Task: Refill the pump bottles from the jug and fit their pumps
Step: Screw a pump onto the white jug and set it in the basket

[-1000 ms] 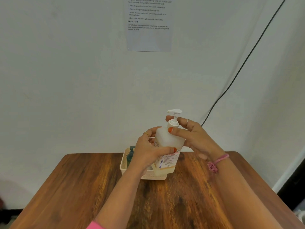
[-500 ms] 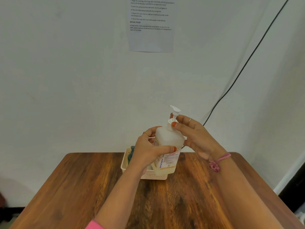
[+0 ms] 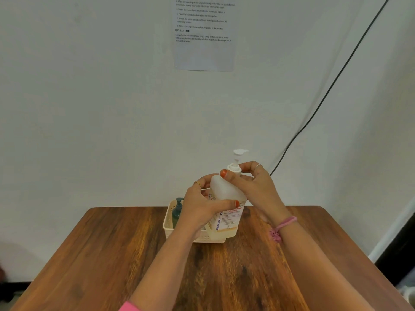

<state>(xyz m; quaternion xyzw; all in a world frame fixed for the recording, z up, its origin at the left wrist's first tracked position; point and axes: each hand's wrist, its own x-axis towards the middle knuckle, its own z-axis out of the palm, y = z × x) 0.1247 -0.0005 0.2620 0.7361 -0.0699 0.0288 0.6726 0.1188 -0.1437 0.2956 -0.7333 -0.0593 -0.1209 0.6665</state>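
Pump bottle between both hands

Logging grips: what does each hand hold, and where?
Left hand grips the white pump bottle round its body; right hand pinches its pump collar.

We see a glossy, grained wood tabletop, a translucent matt plastic pump bottle, a cream perforated plastic basket, and a paper sheet.

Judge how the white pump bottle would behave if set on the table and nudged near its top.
The white pump bottle looks tall with a high pump, so it would probably tip rather than slide. Liquid shows only near its base, which may steady it. Its smooth plastic could be slippery.
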